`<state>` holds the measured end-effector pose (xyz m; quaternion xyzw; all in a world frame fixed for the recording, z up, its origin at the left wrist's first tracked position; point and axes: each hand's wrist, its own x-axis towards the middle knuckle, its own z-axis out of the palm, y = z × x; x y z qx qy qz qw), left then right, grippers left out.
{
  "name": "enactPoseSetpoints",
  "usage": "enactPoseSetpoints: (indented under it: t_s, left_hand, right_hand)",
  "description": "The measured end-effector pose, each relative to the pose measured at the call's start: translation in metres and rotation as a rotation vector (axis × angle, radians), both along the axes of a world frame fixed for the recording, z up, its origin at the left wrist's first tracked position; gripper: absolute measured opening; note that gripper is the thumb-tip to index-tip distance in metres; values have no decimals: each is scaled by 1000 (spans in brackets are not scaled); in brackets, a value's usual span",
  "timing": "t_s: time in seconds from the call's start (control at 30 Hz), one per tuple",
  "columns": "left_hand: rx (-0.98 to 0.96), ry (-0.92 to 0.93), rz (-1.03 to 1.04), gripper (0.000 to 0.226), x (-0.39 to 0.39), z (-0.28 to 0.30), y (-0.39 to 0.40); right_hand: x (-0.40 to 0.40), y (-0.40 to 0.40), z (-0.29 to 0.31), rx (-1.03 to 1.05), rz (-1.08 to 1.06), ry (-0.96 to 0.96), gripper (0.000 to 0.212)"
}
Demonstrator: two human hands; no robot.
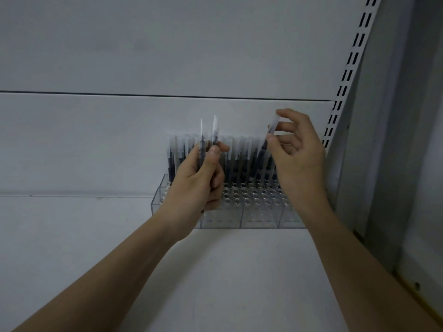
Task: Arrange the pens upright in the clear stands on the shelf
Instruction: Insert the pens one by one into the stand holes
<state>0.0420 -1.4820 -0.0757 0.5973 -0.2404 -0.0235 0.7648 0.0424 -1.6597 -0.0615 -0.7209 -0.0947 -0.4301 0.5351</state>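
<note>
- A white shelf board (pixel 72 236) fills the lower part of the view, its far edge meeting the back panel
- The back panel (pixel 143 44) is plain white, crossed by one thin dark horizontal seam (pixel 119 94)
- At the right edge a white slotted upright (pixel 354 49) rises, leaning in this wide-angle view
- Beyond it stands a grey wall (pixel 407 116)
- Light is dim and even

Both hands (pixel 199 173) (pixel 297 149) raised, fingers curled
</note>
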Motion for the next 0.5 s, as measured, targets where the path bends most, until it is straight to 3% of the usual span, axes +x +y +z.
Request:
enactPoseSetpoints:
  t_s: [0.27,0.5]
  left_hand:
    - [13,41,42,23,2,0,1]
    - [17,86,8,27,2,0,0]
  right_hand:
    - [9,-2,-9,-224,19,267,30]
    - [9,-6,-8,-217,-24,270,20]
